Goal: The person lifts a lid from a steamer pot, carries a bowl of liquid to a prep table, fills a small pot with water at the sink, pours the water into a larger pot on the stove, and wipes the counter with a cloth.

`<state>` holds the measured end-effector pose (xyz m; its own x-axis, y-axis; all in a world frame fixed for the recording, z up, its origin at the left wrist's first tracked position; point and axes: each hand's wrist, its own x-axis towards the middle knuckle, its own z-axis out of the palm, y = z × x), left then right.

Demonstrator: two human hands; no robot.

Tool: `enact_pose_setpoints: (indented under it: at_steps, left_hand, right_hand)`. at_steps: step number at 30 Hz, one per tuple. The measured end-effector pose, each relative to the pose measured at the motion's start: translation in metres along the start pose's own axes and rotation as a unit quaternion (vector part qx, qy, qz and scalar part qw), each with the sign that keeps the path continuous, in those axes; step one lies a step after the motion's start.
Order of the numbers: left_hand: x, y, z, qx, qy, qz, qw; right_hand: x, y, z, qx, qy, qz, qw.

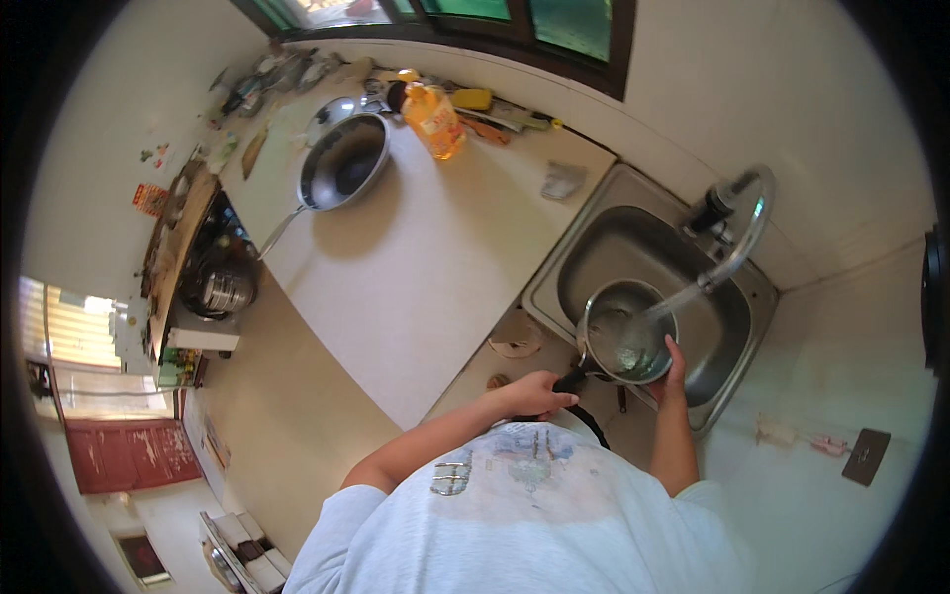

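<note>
Water runs from the curved faucet (749, 223) into a metal saucepan (594, 327), which is held over the near part of the stainless steel sink (608, 234). My left hand (536, 395) is closed around the pan's black handle (570, 380). At the pan's other side, my right hand (670, 375) supports the wall, its thumb by the rim and its other fingers mostly hidden beneath. Some water stands in the pan, its surface stirred by the stream.
Left of the sink, a white countertop (393, 297) carries a wok (345, 163), a bottle of yellow oil (434, 122), a crumpled grey cloth or packet (562, 180) and several utensils along the wall. A glass lid (334, 111) lies behind the wok, whose handle overhangs the counter's edge.
</note>
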<state>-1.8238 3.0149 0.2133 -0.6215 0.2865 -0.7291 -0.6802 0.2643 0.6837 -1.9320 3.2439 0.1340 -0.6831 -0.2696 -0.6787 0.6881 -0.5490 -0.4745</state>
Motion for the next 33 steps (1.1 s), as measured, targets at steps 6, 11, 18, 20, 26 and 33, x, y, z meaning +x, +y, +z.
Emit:
enact_pose_setpoints:
  at_steps: [6,11,18,20,26,33]
  left_hand:
    - [-0.009,0.017,-0.003,0.001,-0.021,-0.005,1.000]
    - [-0.003,0.007,-0.001,0.014,-0.017,-0.015,1.000]
    - [-0.005,0.012,-0.002,-0.007,-0.025,-0.018,0.999]
    - [-0.004,0.012,-0.001,-0.020,-0.029,-0.015,0.999]
    - [-0.002,0.009,-0.001,-0.014,-0.027,-0.019,0.999]
    - [-0.011,0.024,-0.002,0.022,-0.013,-0.034,0.999]
  right_hand:
    - [0.017,0.004,-0.020,0.018,-0.002,0.001,1.000]
    - [0.014,0.003,-0.019,0.001,0.023,-0.008,1.000]
    - [0.022,0.008,-0.027,0.017,0.012,-0.001,1.000]
    - [0.024,0.009,-0.029,0.022,0.005,-0.008,1.000]
    - [0.021,0.006,-0.027,0.022,0.013,0.017,1.000]
    - [0.029,0.012,-0.037,0.015,0.023,-0.005,1.000]
